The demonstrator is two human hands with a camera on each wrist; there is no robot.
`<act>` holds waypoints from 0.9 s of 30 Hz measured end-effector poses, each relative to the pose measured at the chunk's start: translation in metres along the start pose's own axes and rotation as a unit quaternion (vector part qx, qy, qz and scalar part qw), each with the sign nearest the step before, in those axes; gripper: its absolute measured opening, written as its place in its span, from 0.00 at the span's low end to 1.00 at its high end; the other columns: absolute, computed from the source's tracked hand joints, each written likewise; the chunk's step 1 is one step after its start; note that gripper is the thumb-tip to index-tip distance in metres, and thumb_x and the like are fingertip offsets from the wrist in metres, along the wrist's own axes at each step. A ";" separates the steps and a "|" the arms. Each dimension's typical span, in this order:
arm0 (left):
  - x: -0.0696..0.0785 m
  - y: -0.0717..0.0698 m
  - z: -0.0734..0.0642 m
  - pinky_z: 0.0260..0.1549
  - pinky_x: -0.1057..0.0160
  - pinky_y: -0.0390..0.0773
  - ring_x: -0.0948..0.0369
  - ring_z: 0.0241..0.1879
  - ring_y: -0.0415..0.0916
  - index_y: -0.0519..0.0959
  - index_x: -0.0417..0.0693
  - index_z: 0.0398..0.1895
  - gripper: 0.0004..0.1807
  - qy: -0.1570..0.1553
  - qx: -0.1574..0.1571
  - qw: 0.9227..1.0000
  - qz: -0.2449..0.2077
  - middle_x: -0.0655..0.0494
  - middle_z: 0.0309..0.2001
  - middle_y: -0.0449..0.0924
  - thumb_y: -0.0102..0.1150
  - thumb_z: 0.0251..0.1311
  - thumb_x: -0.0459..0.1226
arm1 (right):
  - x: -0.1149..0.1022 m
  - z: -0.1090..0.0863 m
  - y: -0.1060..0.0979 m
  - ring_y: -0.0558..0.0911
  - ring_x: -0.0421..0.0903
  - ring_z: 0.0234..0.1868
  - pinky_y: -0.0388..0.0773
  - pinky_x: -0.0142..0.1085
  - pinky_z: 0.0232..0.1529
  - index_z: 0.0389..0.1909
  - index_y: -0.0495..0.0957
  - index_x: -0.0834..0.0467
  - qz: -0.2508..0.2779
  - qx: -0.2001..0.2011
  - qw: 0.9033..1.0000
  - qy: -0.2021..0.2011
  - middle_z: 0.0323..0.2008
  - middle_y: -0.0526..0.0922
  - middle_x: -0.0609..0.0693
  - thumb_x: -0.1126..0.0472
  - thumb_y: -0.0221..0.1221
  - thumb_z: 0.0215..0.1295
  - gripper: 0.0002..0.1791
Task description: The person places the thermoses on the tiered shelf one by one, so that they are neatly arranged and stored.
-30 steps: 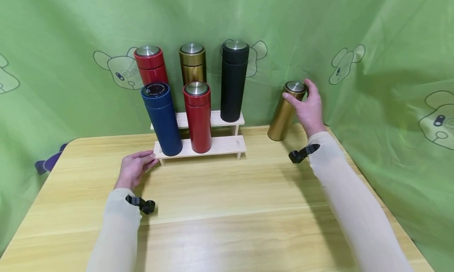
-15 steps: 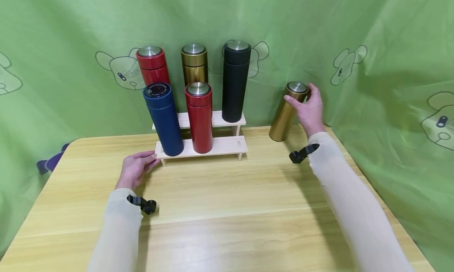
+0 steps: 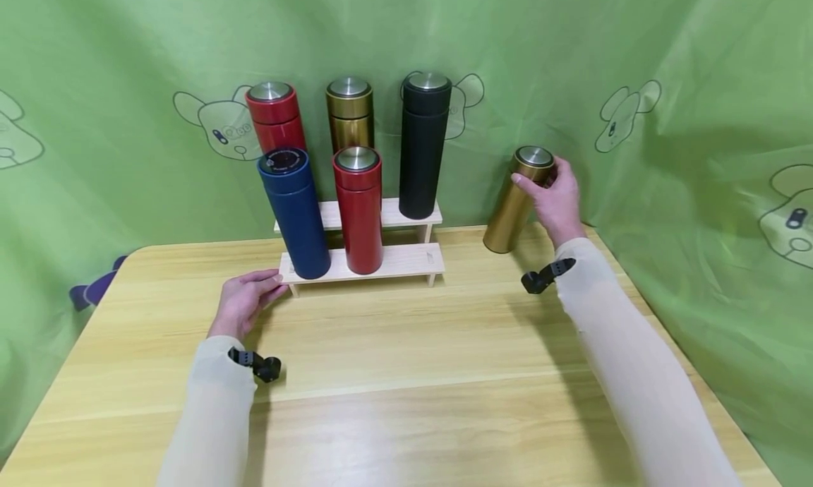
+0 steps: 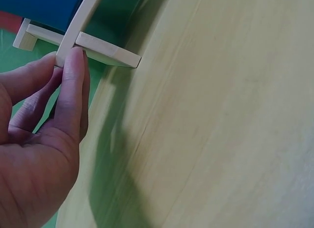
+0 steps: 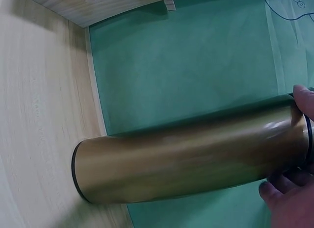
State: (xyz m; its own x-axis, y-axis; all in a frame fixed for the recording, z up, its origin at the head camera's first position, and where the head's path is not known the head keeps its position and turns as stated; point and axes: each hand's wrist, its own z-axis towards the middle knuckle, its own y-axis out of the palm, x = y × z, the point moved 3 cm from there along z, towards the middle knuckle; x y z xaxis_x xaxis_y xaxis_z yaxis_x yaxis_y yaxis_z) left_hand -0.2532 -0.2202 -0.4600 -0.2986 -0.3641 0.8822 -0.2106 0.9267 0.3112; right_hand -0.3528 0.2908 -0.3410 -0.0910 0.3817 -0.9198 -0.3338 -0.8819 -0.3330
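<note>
My right hand (image 3: 559,201) grips a gold thermos (image 3: 511,208) just below its steel-topped lid, thumb on one side and fingers on the other. The thermos stands at the table's back right; in the right wrist view its dark base rim (image 5: 76,171) is at the wood. With thumb and fingers, my left hand (image 3: 244,300) pinches the left end of the lower board (image 3: 406,261) of a pale wooden two-step stand. The left wrist view shows the fingertips (image 4: 73,59) on the board's edge beside a stand leg (image 4: 110,50).
A blue thermos (image 3: 295,219) and a red thermos (image 3: 359,219) stand on the lower step. Behind them on the upper step are another red thermos (image 3: 276,120), a gold one (image 3: 352,130) and a tall black one (image 3: 422,162). A green curtain (image 3: 521,70) hangs behind the table.
My right hand's fingers have come down from the lid's top and closed around the gold thermos's upper part. The left hand keeps its pinch on the stand. The whole view shifts slightly.
</note>
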 end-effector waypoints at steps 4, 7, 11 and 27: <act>0.000 0.000 0.000 0.54 0.66 0.81 0.61 0.39 0.84 0.64 0.28 0.67 0.26 -0.002 0.003 1.000 0.001 0.35 0.64 0.64 0.54 0.66 0.21 | 0.000 0.001 0.000 0.67 0.49 0.66 0.66 0.34 0.69 0.73 0.54 0.59 -0.002 -0.002 1.000 -0.001 0.68 0.65 0.58 0.49 0.68 0.61 0.47; 0.000 0.000 0.000 0.53 0.66 0.81 0.61 0.39 0.84 0.64 0.28 0.67 0.26 -0.002 0.003 1.000 -0.002 0.35 0.64 0.64 0.54 0.66 0.21 | 0.000 0.002 -0.001 0.67 0.50 0.65 0.67 0.35 0.69 0.73 0.55 0.59 -0.006 -0.003 1.000 0.002 0.68 0.65 0.58 0.49 0.69 0.60 0.47; 0.001 0.001 0.001 0.53 0.65 0.81 0.60 0.39 0.84 0.64 0.27 0.67 0.26 0.002 -0.001 1.000 -0.001 0.35 0.62 0.65 0.54 0.65 0.21 | -0.001 0.004 -0.004 0.67 0.50 0.65 0.67 0.35 0.69 0.72 0.56 0.60 -0.001 -0.004 1.000 0.001 0.67 0.65 0.58 0.49 0.70 0.59 0.47; -0.001 0.001 -0.001 0.54 0.65 0.80 0.61 0.40 0.84 0.63 0.28 0.67 0.26 -0.001 -0.002 1.000 0.006 0.34 0.65 0.62 0.53 0.66 0.21 | -0.006 -0.004 -0.007 0.67 0.50 0.66 0.67 0.36 0.70 0.70 0.59 0.59 -0.001 -0.012 1.000 -0.013 0.67 0.66 0.58 0.48 0.71 0.56 0.46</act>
State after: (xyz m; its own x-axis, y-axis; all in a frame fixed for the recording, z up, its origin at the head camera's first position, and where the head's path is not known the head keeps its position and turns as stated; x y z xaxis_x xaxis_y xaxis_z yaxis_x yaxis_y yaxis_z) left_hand -0.2518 -0.2190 -0.4598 -0.3026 -0.3527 0.8854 -0.2028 0.9316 0.3018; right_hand -0.3465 0.2942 -0.3340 -0.1142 0.3893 -0.9140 -0.3116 -0.8876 -0.3392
